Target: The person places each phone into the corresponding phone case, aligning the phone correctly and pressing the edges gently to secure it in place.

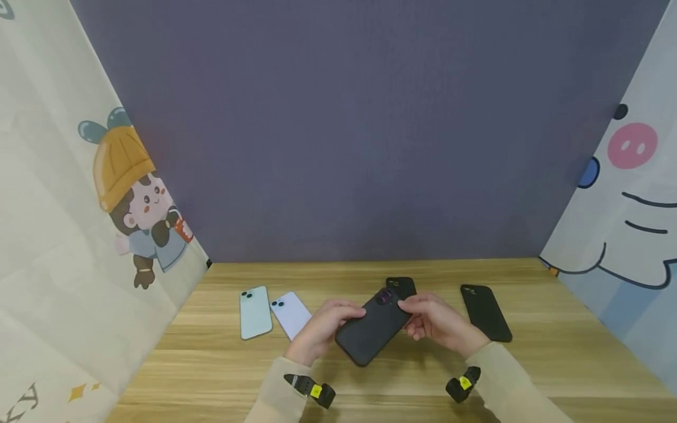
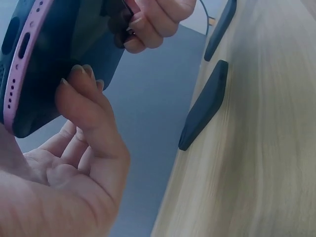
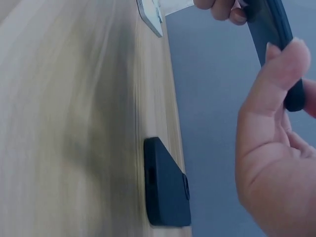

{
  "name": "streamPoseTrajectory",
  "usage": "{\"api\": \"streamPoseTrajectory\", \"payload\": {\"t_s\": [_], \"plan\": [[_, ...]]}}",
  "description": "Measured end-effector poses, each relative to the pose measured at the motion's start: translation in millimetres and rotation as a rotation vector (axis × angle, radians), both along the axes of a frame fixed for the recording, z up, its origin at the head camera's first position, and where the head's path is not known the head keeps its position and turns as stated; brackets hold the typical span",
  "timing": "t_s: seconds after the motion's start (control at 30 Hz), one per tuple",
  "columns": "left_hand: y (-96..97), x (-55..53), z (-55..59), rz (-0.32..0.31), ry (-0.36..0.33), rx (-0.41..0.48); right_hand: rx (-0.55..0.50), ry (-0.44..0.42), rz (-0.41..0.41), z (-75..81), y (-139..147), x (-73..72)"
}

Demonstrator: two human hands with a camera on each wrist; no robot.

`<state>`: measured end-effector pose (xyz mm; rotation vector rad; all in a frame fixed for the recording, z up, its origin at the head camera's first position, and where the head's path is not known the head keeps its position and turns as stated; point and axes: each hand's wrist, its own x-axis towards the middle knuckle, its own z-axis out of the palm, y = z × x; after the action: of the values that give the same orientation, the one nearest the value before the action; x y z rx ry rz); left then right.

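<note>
Both hands hold a phone in a black case (image 1: 368, 336) tilted above the table, its camera side facing up. The left hand (image 1: 324, 330) grips the lower left edge, with the thumb on the back. At the camera end, the right hand (image 1: 441, 322) pinches the upper right edge between thumb and fingers. In the left wrist view, the phone's pink bottom edge (image 2: 18, 74) with its charging port shows in the case. The right wrist view shows the case's dark side, and the right thumb (image 3: 286, 64) pressed to it.
On the wooden table (image 1: 211, 376) lie a pale green phone (image 1: 255, 317) and a lavender phone (image 1: 292, 314) at left. One black phone case (image 1: 403, 286) lies behind the held phone, partly hidden; another black phone case (image 1: 488, 314) is at right. A grey-blue panel (image 1: 338, 147) stands behind.
</note>
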<state>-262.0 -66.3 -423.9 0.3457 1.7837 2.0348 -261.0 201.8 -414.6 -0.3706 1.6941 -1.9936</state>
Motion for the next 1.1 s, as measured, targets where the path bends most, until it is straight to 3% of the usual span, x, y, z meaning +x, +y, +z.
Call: {"api": "streamPoseTrajectory", "payload": {"t_s": [0.23,0.4,0.77,1.1], "plan": [[-3.7,3.2,-0.4,0.062,-0.053,0.027,-0.069,0.001,-0.089,-3.6,-7,6.7],[-7.7,4.7,1.1,0.125,-0.043,0.047,-0.116,-0.016,-0.182,-3.8,-11,11.4],[-12.2,7.7,1.5,0.102,-0.083,0.144,-0.216,-0.090,-0.377,-1.4,-24,20.2],[-19.4,12.7,-2.9,0.078,-0.036,0.128,-0.271,-0.132,-0.526,-4.1,-30,26.3]]}}
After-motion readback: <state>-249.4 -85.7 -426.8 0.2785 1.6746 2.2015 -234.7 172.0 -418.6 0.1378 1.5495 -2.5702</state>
